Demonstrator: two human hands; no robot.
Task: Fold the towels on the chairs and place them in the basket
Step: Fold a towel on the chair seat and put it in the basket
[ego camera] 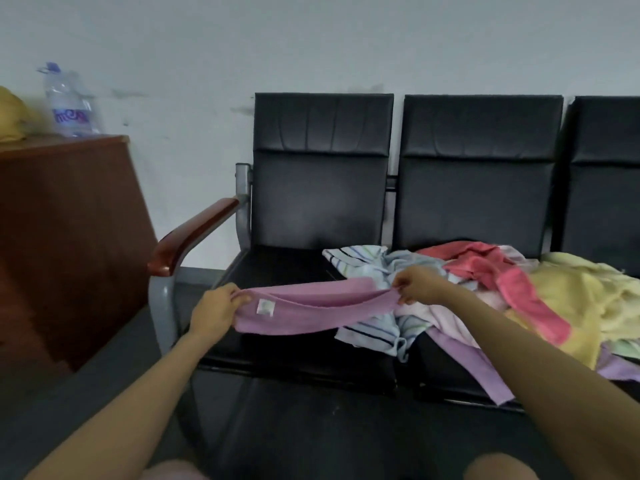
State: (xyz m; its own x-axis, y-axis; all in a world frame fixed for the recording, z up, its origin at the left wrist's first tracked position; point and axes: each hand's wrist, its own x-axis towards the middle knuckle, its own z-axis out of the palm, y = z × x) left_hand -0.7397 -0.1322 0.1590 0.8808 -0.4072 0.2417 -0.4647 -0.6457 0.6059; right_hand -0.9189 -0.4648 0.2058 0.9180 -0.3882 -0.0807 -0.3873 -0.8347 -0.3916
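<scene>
- Single view, worn on the head, looks forward and down at the chairs (481, 188), facing the far wall (311, 39).
- It sits close to the seats (277, 268).

At the upper left of the frame, a clear plastic bottle (71, 102) with a purple cap stands on a brown wooden tabletop (52, 146), near a yellow thing (14, 116) at the left edge. A pale wall (311, 39) fills the top.

Open room on the leftmost black padded chair seat (277, 265). A heap of coloured towels (502, 289) covers the neighbouring seat (422, 372); a wood-topped grey metal armrest (194, 233) bounds the left.
</scene>
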